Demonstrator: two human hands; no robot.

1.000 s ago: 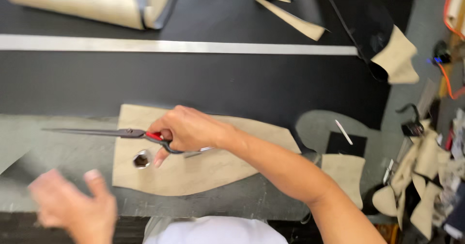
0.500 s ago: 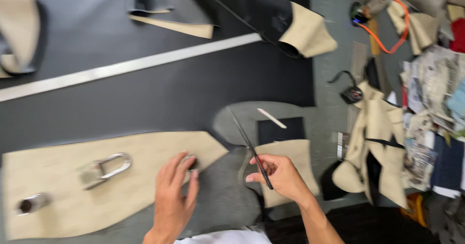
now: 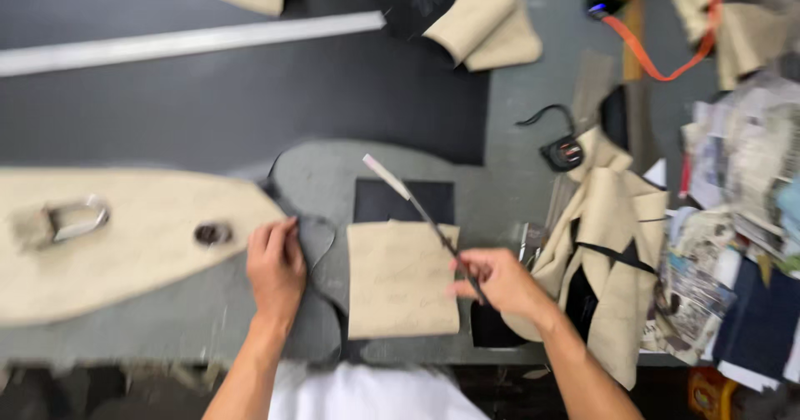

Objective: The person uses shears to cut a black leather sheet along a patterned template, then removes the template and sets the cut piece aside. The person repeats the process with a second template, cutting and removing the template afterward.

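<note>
Head view, looking straight down on a grey cutting table (image 3: 517, 178) spread with dark fabric and tan pattern pieces. The left hand (image 3: 275, 266) lies flat, fingers close together, pressing on a cut piece of grey cloth (image 3: 321, 303) whose curved edge runs under and just past its fingertips. Off to the far side of that hand sits a long tan pattern (image 3: 142, 245) held down by a metal clip weight (image 3: 75, 218) and a small round weight (image 3: 212, 234), the round one close to the knuckles.

The right hand (image 3: 500, 285) is closed around a thin dark tool (image 3: 425, 220) with a pale tip that slants up and away from it; the picture is blurred, and I cannot tell for sure whether it is a marking stick or slim shears. Between the two hands lies a squarish tan paper pattern (image 3: 400, 278), touching the right hand's fingers, with a small black square (image 3: 400, 199) just beyond it.

As I judge it, the grey cloth has already been cut to its curved outline. The square pattern looks laid down but not yet marked or cut round.

Beyond the right hand are heaped tan and black offcuts (image 3: 617, 253) and a stack of papers (image 3: 742, 220).
</note>
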